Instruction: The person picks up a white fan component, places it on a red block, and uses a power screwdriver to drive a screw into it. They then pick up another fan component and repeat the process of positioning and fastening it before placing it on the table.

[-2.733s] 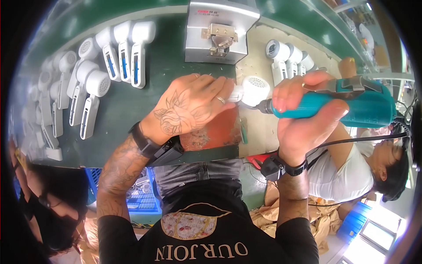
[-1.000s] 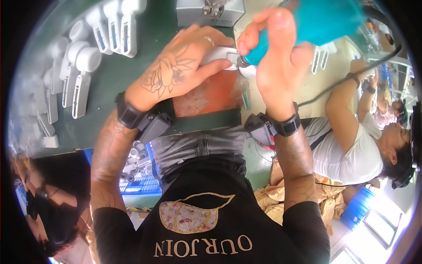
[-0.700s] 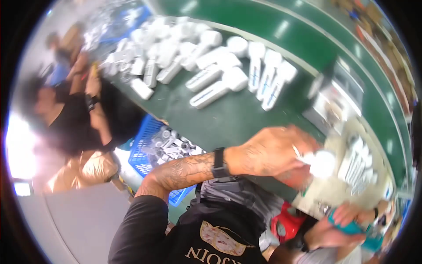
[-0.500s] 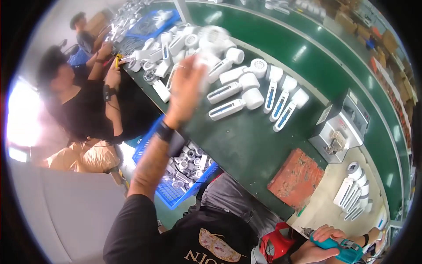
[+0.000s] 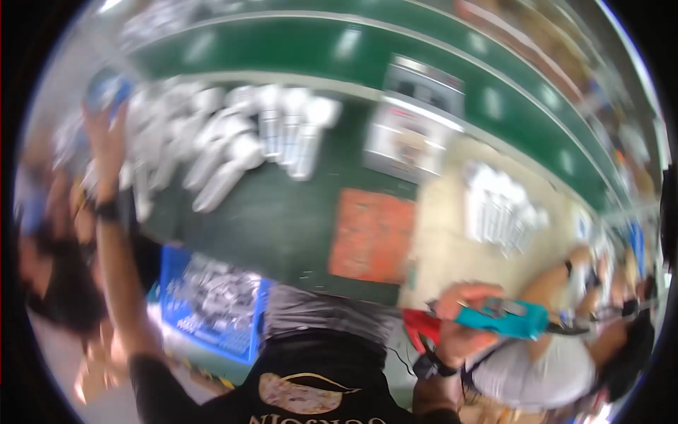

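My left hand point(image 5: 107, 141) reaches up at the far left, beside a pile of white handheld devices point(image 5: 166, 120) with round heads and long handles. It is smeared by motion, so I cannot tell whether anything is in its fingers. A blue shape point(image 5: 109, 90), also blurred, shows at its fingertips. At the lower right, my right hand point(image 5: 462, 343) is closed around a teal electric screwdriver point(image 5: 507, 318), its tip pointing left. Three of the white devices point(image 5: 289, 131) stand apart in a row at the pile's right, heads away from me.
A reddish worn board point(image 5: 373, 237) lies on the green table point(image 5: 282, 226). Behind it stands a grey-and-white machine point(image 5: 409, 131). More white devices point(image 5: 501, 208) lie on a beige surface. A blue crate point(image 5: 212, 343) of small parts is below the table edge. Co-workers sit on both sides.
The view has swung to the right, shifting the table leftward. My left hand has moved from over the pile to the far left. My right hand still grips the electric screwdriver.
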Demonstrator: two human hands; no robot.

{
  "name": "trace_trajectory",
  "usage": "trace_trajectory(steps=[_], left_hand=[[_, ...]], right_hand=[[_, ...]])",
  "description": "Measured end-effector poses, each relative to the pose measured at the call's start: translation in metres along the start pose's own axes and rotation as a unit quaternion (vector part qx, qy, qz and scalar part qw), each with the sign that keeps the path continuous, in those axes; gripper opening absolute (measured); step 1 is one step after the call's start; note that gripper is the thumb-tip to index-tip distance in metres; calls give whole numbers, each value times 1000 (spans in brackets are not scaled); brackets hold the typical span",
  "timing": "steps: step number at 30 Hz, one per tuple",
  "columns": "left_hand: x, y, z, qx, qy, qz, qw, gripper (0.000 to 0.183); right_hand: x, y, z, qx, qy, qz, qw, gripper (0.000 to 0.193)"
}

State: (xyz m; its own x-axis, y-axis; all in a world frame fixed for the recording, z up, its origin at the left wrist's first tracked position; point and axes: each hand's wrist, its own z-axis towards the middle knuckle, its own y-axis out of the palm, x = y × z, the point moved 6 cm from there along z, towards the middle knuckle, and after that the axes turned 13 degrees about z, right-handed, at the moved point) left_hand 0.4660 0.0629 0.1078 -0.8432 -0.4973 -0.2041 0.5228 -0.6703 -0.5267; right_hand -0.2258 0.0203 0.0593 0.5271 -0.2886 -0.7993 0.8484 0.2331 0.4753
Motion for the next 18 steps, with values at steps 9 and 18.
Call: trace_trajectory(steps=[9, 18], left_hand=[[577, -160, -21, -258, 252, -606, 709, 38], [678, -117, -54, -388, 189, -486, 760, 56]], right_hand=[[-23, -6, -5, 20, 91, -73, 993, 79], [-35, -22, -26, 47, 63, -44, 996, 76]])
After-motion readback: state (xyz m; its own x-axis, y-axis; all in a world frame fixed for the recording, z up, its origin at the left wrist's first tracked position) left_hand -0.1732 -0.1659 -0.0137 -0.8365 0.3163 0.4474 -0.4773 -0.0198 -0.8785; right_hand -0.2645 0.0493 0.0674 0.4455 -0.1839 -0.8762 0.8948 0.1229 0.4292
